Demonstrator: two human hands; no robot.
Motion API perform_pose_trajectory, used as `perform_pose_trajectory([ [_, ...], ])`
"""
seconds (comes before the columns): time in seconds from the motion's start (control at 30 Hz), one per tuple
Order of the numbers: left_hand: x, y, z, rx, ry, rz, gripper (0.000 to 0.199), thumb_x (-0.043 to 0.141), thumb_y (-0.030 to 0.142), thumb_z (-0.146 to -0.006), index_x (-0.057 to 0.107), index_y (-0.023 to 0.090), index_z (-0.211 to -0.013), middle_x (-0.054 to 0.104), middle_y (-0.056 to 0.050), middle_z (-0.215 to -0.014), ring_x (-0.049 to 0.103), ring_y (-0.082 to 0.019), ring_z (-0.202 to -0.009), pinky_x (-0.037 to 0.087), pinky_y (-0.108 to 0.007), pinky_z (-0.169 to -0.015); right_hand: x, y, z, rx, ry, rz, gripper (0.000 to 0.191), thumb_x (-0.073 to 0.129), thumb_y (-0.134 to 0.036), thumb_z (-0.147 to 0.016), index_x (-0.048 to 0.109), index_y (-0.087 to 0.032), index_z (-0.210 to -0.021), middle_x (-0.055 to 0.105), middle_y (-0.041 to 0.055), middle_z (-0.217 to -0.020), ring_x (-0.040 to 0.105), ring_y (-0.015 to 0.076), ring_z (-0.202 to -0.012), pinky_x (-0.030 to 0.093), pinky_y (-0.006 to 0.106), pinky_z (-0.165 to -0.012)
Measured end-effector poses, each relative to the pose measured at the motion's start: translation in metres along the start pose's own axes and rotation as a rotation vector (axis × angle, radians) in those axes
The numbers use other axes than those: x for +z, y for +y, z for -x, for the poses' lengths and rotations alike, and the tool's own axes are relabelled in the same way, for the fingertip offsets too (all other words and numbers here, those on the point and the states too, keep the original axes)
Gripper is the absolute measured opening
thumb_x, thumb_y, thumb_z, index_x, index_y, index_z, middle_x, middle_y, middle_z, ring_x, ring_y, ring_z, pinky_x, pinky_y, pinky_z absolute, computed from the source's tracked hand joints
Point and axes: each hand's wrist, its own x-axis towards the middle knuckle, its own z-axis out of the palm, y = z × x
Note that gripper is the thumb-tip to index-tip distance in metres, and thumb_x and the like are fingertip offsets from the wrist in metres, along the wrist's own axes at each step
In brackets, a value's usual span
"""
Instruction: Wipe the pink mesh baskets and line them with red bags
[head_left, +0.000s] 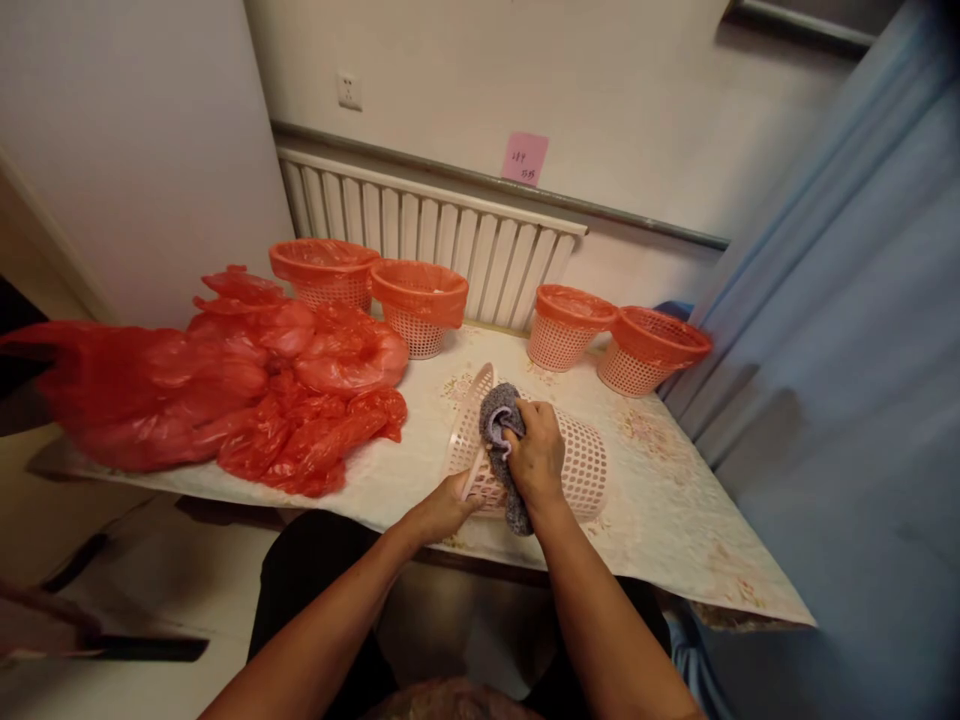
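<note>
A pink perforated plastic wastebasket (583, 462) lies on its side on the table in front of me, its open rim turned to the left. My left hand (444, 508) is closed on the near part of that rim. Bunched in my right hand (538, 450) is a grey cloth (498, 403) with a pale purple edge. The cloth lies against the basket's outer wall near the rim, and one end hangs down its near side. My right hand's fingertips are partly hidden by the cloth.
Red plastic bags (247, 375) are heaped on the table's left. Behind stand several wastebaskets lined with red bags, one pair at left (420, 300), another at right (574, 330). A blue curtain (832, 350) borders the right side; a white radiator (442, 225) is at the wall.
</note>
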Motion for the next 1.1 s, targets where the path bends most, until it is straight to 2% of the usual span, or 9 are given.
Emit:
perform_pose_trajectory([
  [0.1,0.001,0.006,-0.007,-0.02,0.015,0.029,0.04,0.061,0.023,-0.077,0.059,0.013,-0.116,0.067,-0.006,-0.105,0.058,-0.022,-0.101,0.041,-0.037,-0.099,0.002,-0.001,0.006,-0.002,0.009,0.027,0.037,0.052,-0.015,-0.078,0.059,-0.02,-0.114,0.052,0.0072,-0.102,0.049,0.0215,-0.096,0.043,0.033,-0.084],
  [0.23,0.01,0.026,-0.022,-0.001,0.138,0.095,0.044,0.062,0.018,-0.073,0.058,0.011,-0.116,0.066,-0.007,-0.108,0.057,-0.023,-0.103,0.042,-0.038,-0.098,-0.001,-0.002,0.022,-0.052,0.015,0.032,0.039,0.053,-0.015,-0.077,0.057,-0.02,-0.116,0.051,0.0081,-0.107,0.047,0.0222,-0.1,0.042,0.035,-0.088],
  [0.33,0.013,0.037,-0.025,0.025,0.133,0.121,0.049,0.06,0.015,-0.072,0.055,0.012,-0.121,0.064,-0.008,-0.115,0.056,-0.023,-0.106,0.04,-0.038,-0.101,-0.007,0.009,0.02,-0.063,-0.03,0.055,0.036,0.052,-0.016,-0.078,0.057,-0.02,-0.113,0.051,0.0072,-0.107,0.048,0.021,-0.099,0.042,0.032,-0.085],
  [0.53,0.011,0.039,-0.014,0.005,0.102,0.071,0.051,0.054,0.012,-0.072,0.053,0.012,-0.124,0.064,-0.008,-0.119,0.056,-0.024,-0.113,0.038,-0.038,-0.104,-0.03,0.094,0.007,0.147,-0.043,0.249,0.016,0.051,-0.022,-0.08,0.061,-0.019,-0.093,0.052,0.0048,-0.09,0.048,0.0193,-0.084,0.038,0.029,-0.072],
  [0.63,0.011,0.037,-0.015,-0.01,0.112,0.053,0.05,0.055,0.014,-0.072,0.053,0.011,-0.123,0.065,-0.009,-0.118,0.057,-0.024,-0.11,0.04,-0.038,-0.102,-0.041,0.134,0.022,0.266,0.029,0.304,0.016,0.051,-0.026,-0.081,0.06,-0.017,-0.09,0.05,0.0048,-0.086,0.047,0.02,-0.081,0.037,0.03,-0.072],
  [0.7,0.011,0.035,-0.018,-0.02,0.115,0.044,0.05,0.055,0.014,-0.072,0.054,0.011,-0.122,0.065,-0.009,-0.117,0.058,-0.024,-0.109,0.042,-0.039,-0.1,-0.044,0.142,0.038,0.313,0.083,0.307,0.016,0.051,-0.027,-0.08,0.059,-0.017,-0.09,0.049,0.0048,-0.085,0.046,0.0206,-0.08,0.037,0.031,-0.072],
  [0.8,0.01,0.033,-0.023,0.0,0.094,0.036,0.049,0.055,0.014,-0.072,0.054,0.012,-0.121,0.065,-0.009,-0.118,0.057,-0.024,-0.111,0.04,-0.039,-0.102,-0.038,0.122,0.059,0.307,0.131,0.26,0.011,0.05,-0.025,-0.079,0.057,-0.018,-0.085,0.048,0.0044,-0.083,0.046,0.021,-0.08,0.037,0.032,-0.072],
  [0.9,0.011,0.032,-0.023,0.031,0.083,0.029,0.047,0.056,0.015,-0.074,0.054,0.013,-0.121,0.064,-0.009,-0.119,0.056,-0.023,-0.112,0.039,-0.039,-0.104,-0.026,0.079,0.066,0.222,0.106,0.147,0.005,0.049,-0.021,-0.078,0.053,-0.02,-0.08,0.048,0.004,-0.083,0.046,0.0208,-0.082,0.038,0.032,-0.074],
  [1.1,0.017,0.019,-0.008,0.059,0.021,0.016,0.038,0.054,0.033,-0.086,0.053,0.012,-0.117,0.065,-0.009,-0.11,0.059,-0.023,-0.102,0.044,-0.038,-0.095,-0.011,0.01,0.036,0.019,0.026,-0.079,0.025,0.05,-0.017,-0.078,0.059,-0.021,-0.101,0.053,0.0059,-0.098,0.05,0.0203,-0.092,0.042,0.032,-0.082],
])
